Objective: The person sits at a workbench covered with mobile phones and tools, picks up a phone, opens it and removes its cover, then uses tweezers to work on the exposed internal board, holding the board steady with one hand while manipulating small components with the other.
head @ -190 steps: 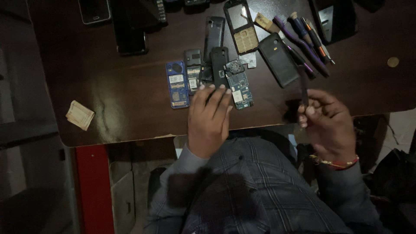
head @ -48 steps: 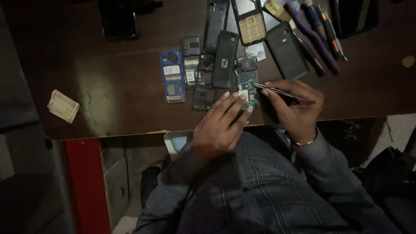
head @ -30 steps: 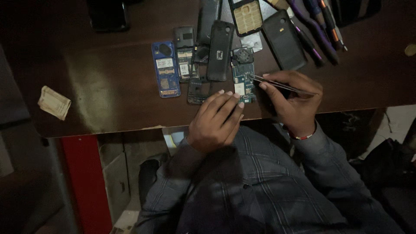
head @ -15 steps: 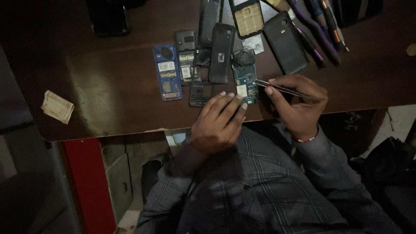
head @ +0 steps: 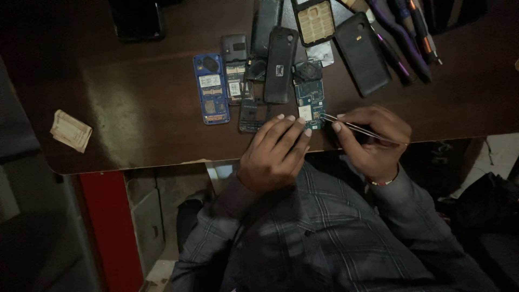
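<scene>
We take the step in hand to be fine work on the blue circuit board (head: 309, 103), which lies flat on the dark bench (head: 135, 119) and serves as our landmark. Our right hand (head: 373, 138), just right of the board, has its grip closed on thin metal tweezers (head: 351, 126), whose tips touch the board's lower right edge. Our left hand (head: 275, 151) rests just below the board, fingers flat and holding nothing, fingertips pressing its lower edge to steady it. Left of the board lie 1 dark phone body (head: 280, 65), a small keypad part (head: 253, 111) and, farther left, a blue phone frame (head: 211, 89). The next move likely calls for steady tips and a still board.
</scene>
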